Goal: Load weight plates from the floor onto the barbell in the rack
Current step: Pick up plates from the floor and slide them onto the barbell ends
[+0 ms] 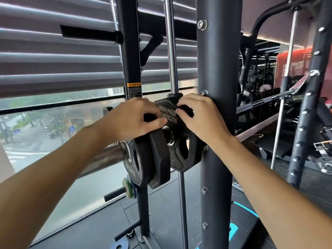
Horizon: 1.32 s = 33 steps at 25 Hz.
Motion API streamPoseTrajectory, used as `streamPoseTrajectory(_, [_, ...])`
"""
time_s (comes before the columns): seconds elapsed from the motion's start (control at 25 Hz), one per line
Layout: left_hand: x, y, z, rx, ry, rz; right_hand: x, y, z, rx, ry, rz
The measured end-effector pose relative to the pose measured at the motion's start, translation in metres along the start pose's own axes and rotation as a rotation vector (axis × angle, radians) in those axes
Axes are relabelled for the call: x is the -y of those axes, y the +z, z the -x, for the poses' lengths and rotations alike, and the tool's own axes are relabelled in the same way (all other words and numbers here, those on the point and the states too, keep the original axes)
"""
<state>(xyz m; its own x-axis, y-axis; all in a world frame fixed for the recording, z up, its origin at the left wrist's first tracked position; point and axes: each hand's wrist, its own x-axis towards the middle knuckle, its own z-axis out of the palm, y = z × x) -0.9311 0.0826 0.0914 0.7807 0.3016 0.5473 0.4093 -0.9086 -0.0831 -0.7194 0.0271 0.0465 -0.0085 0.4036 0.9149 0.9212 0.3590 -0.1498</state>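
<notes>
Weight plate (177, 139), black with "HAMMER STRENGTH" lettering, hanging on the barbell (106, 155) sleeve, centre hole threaded over the steel end. Gripped by both hands at its upper edge: left hand (133, 117) curled round the top-left grip slot with fingers hooked through, right hand (199, 117) curled over the top-right slot, fingertips tucked into the opening. Held high and on both sides probably to keep the disc square to the sleeve, so as not to bind while sliding inward.

Two more plates (143, 162) already seated further along the sleeve, the outer one close beside or perhaps touching the held plate at its lower left; exact contact hard to tell. Chrome sleeve running away to the left toward the window (53, 126).

Rack upright (215, 123) standing just right of the plate, right knuckles near or against it, leaving little room on that side. Chrome guide rod (170, 51) rising behind the plate, a second dark post (131, 51) further left.

Likely step: pushing this plate flush against the other two. Risk worth noting: fingers through the slots pinched between discs, or right hand scraped on the upright's bolts (203, 25).
</notes>
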Motion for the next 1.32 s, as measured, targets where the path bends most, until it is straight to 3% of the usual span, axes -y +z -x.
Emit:
streamPoseTrajectory(0.2, [0.014, -0.005, -0.007, -0.001, -0.038, 0.157, 0.004, -0.001, 0.012, 0.046, 0.101, 0.0])
streamPoseTrajectory(0.48, [0.056, -0.006, -0.023, 0.029, -0.339, 0.366, 0.006, 0.006, 0.013, 0.016, 0.065, -0.029])
streamPoseTrajectory(0.6, [0.075, 0.001, -0.019, 0.02, -0.52, 0.442, 0.031, 0.006, 0.018, -0.03, -0.021, -0.223])
streamPoseTrajectory(0.68, [0.078, 0.002, -0.015, -0.023, -0.61, 0.511, 0.051, 0.006, 0.023, 0.109, 0.021, -0.354])
streamPoseTrajectory(0.8, [0.057, -0.003, 0.004, -0.177, -0.578, 0.516, 0.062, 0.014, 0.026, 0.259, 0.078, -0.35])
streamPoseTrajectory(0.88, [0.035, -0.003, 0.03, -0.09, -0.472, 0.478, 0.064, 0.019, 0.02, 0.241, 0.09, -0.313])
streamPoseTrajectory(0.96, [0.022, 0.005, 0.051, 0.002, -0.359, 0.216, 0.07, 0.023, 0.014, 0.229, 0.107, -0.291])
streamPoseTrajectory(1.04, [0.022, 0.012, 0.058, -0.007, -0.318, 0.082, 0.077, 0.027, 0.009, 0.215, 0.144, -0.293])
streamPoseTrajectory(1.2, [0.024, 0.002, 0.054, 0.023, -0.306, 0.063, 0.09, 0.033, 0.005, 0.219, 0.222, -0.213])
streamPoseTrajectory(1.32, [0.035, -0.017, 0.053, 0.172, -0.219, 0.022, 0.096, 0.029, 0.011, 0.206, 0.293, -0.207])
